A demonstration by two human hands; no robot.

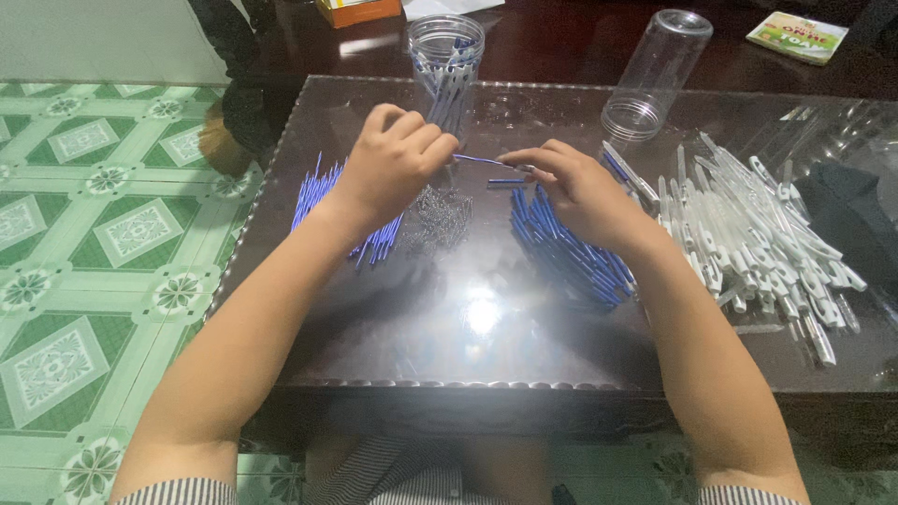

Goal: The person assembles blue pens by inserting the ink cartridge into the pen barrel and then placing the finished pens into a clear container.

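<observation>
My left hand (393,159) and my right hand (571,182) meet above the middle of a glass-topped table (486,355). Together they pinch a thin blue pen refill (482,161), one hand at each end. Under my left hand lies a fan of blue refills (313,192). A small heap of metal springs (444,217) lies between the hands. Below my right hand sits a pile of blue pen parts (571,254), with one loose blue piece (505,182) beside it.
A big heap of white pen barrels (758,238) covers the table's right side. A clear jar (447,58) with pens stands at the back, and an empty clear jar (655,75) leans to its right. Green patterned floor tiles (103,243) lie on the left.
</observation>
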